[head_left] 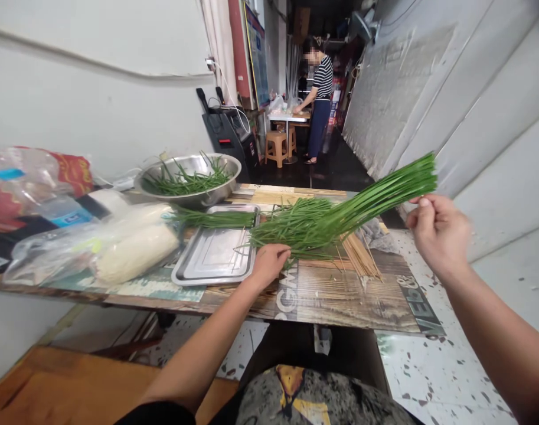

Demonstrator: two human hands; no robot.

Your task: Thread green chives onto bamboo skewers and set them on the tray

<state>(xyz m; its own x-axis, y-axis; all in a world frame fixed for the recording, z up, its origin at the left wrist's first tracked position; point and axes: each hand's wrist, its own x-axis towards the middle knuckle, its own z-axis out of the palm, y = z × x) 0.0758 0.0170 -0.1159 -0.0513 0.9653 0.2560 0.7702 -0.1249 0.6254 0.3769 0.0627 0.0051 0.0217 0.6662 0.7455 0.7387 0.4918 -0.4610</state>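
Observation:
A long bunch of green chives (375, 198) slants up to the right, its cut ends raised above the table. At the lower edge of those ends, my right hand (441, 227) is closed, thumb and forefinger pinched on the bunch. My left hand (269, 262) is closed beside the loose chive pile (291, 227), fingertips together at its near edge; what they pinch is too small to make out. Thin bamboo skewers (360, 257) lie partly under the chives. Left of the pile, a metal tray (216, 254) has a smaller chive bundle (220, 219) across its far side.
A steel bowl (225, 186) of chives stands at the back left. Plastic bags (136, 242) and a bottle (63, 206) crowd the table's left end. A grey cloth (378, 236) lies behind the skewers. Farther back, a person (320, 100) stands at another table (291, 118).

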